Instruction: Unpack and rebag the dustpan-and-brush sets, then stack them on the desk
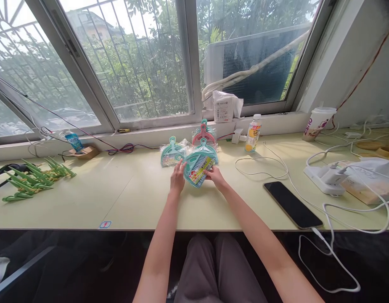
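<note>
Between my two hands is a green mini dustpan and brush set [197,169], tilted, with a yellow printed label and grey-blue bristles. My left hand [178,177] grips its left edge, and my right hand [215,175] pinches the lower right side by the label. Just behind it lie more sets in clear plastic wrap: a green one [172,147] to the left, another green one partly covered by the held set, and a pink one [204,134] farther back.
A drink bottle [252,134], a paper pack [224,108] and a lidded cup [319,123] stand toward the window. A phone [292,205], a power strip [326,179] and white cables spread to the right. Green pointed pieces [36,179] lie at the left.
</note>
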A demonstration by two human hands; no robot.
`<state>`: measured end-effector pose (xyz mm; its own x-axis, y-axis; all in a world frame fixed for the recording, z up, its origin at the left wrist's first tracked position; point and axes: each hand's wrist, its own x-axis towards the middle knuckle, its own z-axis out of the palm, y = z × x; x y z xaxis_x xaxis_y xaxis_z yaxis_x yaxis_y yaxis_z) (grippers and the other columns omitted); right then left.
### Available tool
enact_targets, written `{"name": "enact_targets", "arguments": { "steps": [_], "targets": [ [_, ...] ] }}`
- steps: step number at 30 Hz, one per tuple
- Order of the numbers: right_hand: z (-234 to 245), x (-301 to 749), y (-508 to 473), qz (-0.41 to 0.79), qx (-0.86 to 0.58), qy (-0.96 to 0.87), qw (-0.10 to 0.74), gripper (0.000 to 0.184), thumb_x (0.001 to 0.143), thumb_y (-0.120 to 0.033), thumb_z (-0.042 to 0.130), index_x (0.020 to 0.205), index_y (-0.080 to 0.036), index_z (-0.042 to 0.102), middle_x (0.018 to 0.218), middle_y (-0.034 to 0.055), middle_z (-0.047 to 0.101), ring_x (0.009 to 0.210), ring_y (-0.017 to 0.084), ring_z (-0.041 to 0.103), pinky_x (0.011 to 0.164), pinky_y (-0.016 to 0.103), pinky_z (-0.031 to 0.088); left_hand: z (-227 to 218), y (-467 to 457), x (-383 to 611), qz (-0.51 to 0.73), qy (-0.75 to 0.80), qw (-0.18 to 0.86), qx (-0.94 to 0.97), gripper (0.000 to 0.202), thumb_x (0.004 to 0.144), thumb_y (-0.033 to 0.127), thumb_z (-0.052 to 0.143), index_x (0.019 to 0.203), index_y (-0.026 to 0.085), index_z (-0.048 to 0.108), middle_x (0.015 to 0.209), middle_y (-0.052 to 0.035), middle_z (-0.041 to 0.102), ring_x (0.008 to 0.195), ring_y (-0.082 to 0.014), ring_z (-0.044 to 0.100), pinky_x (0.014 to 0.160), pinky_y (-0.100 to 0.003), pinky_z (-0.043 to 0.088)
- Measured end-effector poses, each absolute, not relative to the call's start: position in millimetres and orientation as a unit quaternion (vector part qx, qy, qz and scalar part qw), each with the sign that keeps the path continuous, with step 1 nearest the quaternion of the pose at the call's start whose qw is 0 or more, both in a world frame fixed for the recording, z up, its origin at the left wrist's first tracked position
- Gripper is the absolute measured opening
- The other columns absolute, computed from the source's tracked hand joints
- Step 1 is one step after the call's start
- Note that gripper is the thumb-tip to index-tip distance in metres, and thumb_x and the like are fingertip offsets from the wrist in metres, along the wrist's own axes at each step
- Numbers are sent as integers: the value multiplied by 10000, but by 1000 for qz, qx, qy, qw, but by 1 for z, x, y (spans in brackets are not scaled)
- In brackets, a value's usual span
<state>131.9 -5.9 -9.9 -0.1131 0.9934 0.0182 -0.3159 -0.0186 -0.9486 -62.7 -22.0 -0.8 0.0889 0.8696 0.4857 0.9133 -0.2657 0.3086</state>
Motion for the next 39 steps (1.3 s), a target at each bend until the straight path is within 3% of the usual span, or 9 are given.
{"name": "enact_targets", "arguments": {
  "steps": [4, 9, 13, 15, 18, 21, 28, 34, 39],
  "targets": [
    [-9, 136, -4, 601, -377, -413, 570, 286, 692, -214, 756, 910, -201, 573, 904, 54, 691, 875, 234, 675, 835, 479, 574, 5, -28, -57, -357, -597, 22, -718, 628, 831, 8, 288, 1392, 272, 388, 1521, -16, 286, 1391, -207, 269, 1059, -417, 391],
    [-5, 139, -5, 608, -352, -383, 600, 291, 688, -235, 769, 910, -194, 585, 951, 58, 692, 877, 228, 676, 880, 458, 556, 11, -24, -58, -531, -657, 33, -534, 626, 907, 269, 430, 1468, 201, 160, 1554, -114, 155, 1440, -224, 109, 1151, -445, 208],
    [-3, 141, -7, 614, -333, -382, 605, 304, 688, -253, 769, 925, -191, 590, 985, 62, 692, 906, 234, 671, 888, 447, 552, 11, -14, -71, -602, -635, -224, -430, 684, 936, 490, 335, 1484, 182, 66, 1483, -170, 316, 1378, -219, 313, 1069, -384, 362],
    [-3, 141, -7, 619, -325, -392, 598, 317, 692, -256, 765, 951, -195, 592, 1004, 63, 692, 920, 237, 670, 887, 443, 553, 10, -10, -77, -610, -535, -378, -446, 632, 939, 515, 300, 1471, 201, 166, 1410, -155, 443, 1285, -204, 458, 1007, -351, 429],
    [-5, 140, -5, 625, -325, -403, 584, 342, 679, -240, 766, 973, -202, 596, 1011, 63, 693, 950, 251, 663, 865, 446, 564, 8, -9, -80, -631, -410, -477, -453, 558, 912, 413, 440, 1422, 225, 309, 1365, -120, 514, 1190, -190, 551, 986, -347, 450],
    [-9, 140, -2, 634, -323, -417, 565, 348, 659, -226, 769, 968, -206, 609, 1000, 63, 698, 971, 270, 656, 843, 461, 571, 6, -10, -82, -641, -390, -490, -442, 547, 874, 293, 486, 1402, 236, 353, 1358, -96, 528, 1119, -176, 600, 974, -351, 459],
    [-11, 142, -1, 628, -315, -426, 570, 366, 648, -260, 778, 976, -202, 624, 1019, 67, 701, 989, 278, 651, 854, 466, 564, 7, -10, -89, -622, -395, -505, -448, 553, 849, 266, 472, 1396, 232, 397, 1223, -92, 634, 983, -187, 662, 878, -354, 504],
    [-11, 145, 1, 626, -317, -403, 587, 400, 629, -294, 806, 964, -191, 613, 1044, 73, 691, 996, 269, 648, 887, 456, 553, 9, -13, -86, -601, -411, -507, -461, 590, 822, 322, 513, 1397, 254, 396, 1156, -94, 667, 855, -176, 687, 686, -261, 513],
    [-9, 145, 2, 610, -360, -378, 596, 376, 632, -265, 804, 935, -192, 593, 1028, 76, 687, 942, 263, 660, 887, 472, 553, 9, -15, -92, -654, -446, -433, -431, 547, 808, 296, 498, 1352, 256, 455, 1040, -68, 693, 689, -106, 644, 551, -186, 437]
  ]
}}
